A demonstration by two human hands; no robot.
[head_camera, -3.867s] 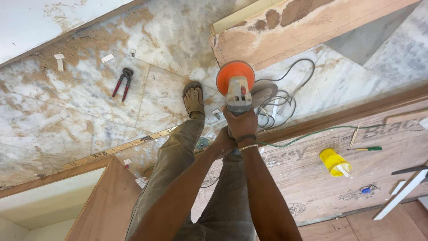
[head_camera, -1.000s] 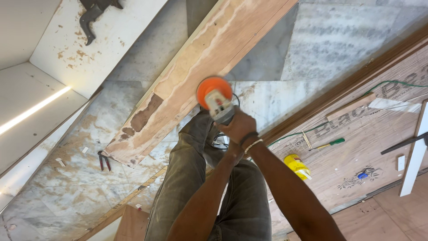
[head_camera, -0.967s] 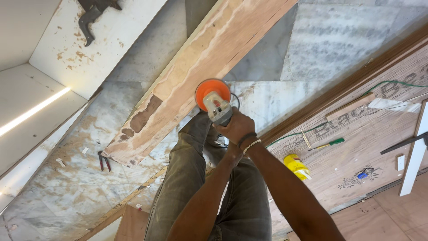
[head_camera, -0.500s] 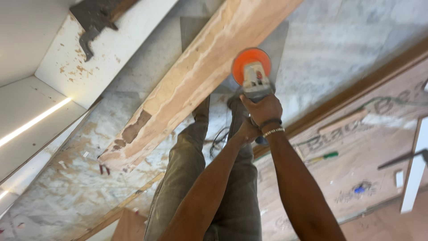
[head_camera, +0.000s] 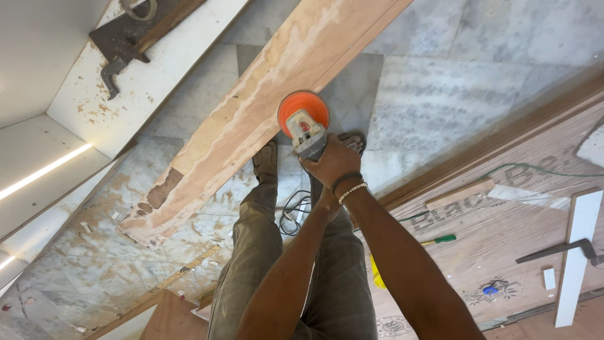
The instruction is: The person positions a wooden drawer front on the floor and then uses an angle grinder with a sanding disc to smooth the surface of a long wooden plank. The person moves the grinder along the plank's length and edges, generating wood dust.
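Observation:
My right hand (head_camera: 332, 162), with bands on its wrist, grips the grey body of a power sander (head_camera: 308, 135). The tool's orange disc (head_camera: 304, 110) lies against the right edge of a long bare wooden plank (head_camera: 251, 119) that runs slantwise over the marble floor. My left forearm reaches up under the right wrist. My left hand (head_camera: 318, 203) is mostly hidden there, so its grip cannot be seen. My sandalled feet (head_camera: 265, 160) stand just below the plank, beside the tool.
A coiled cable (head_camera: 290, 215) lies between my legs. At the right is a plywood sheet (head_camera: 503, 252) with a green-handled screwdriver (head_camera: 441, 239), a yellow object (head_camera: 376, 275) and a white strip (head_camera: 576, 252). An iron clamp (head_camera: 119, 47) rests on a white board at the top left.
The sander has travelled along the plank's right edge, out and back a little, with my right hand on it throughout. My view has swung, showing more of the plank.

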